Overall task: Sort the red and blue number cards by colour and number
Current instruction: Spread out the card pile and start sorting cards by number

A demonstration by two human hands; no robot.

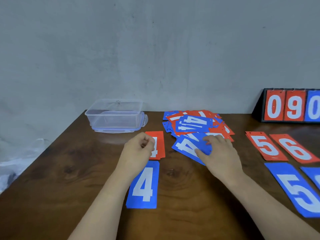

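Note:
A mixed heap of red and blue number cards (195,123) lies at the back middle of the wooden table (69,170). My right hand (220,151) pinches a tilted blue 4 card (186,147) at the heap's near edge, thumb on top. My left hand (138,148) hovers with loosely curled fingers over a red 4 card (160,144) and holds nothing. Below it lies a blue 4 card (143,185). At the right lie a red 5 (265,146), a red 6 (294,148) and a blue 5 (297,189).
A clear plastic box (115,115) stands on its lid at the back left. A black flip scoreboard (290,105) showing 0, 9, 0 stands at the back right. Another blue card (314,175) is cut off by the right edge. A grey wall rises behind the table.

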